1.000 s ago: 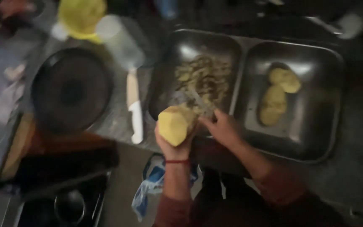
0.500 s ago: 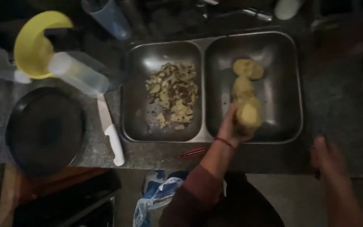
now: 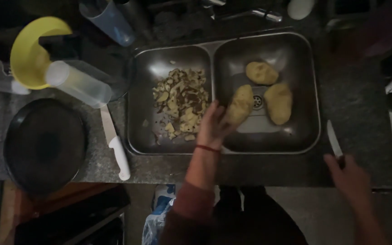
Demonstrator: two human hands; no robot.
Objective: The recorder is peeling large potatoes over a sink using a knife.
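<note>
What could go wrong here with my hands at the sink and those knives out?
The right hand touches a knife on the dim counter, so a blind grab might cut. The white-handled knife lies near the counter edge and may get knocked off. The peeled potato at the left hand may slip.

Person's own body, lower half of the frame. Left hand (image 3: 214,124), at centre: bare, with a thin red band around the wrist; below it a dark reddish long sleeve (image 3: 189,204) covers the forearm down to the bottom edge. Right hand (image 3: 351,178), at lower right: bare, slightly blurred; its forearm runs to the bottom right corner with no sleeve discernible in the dim light.
</note>
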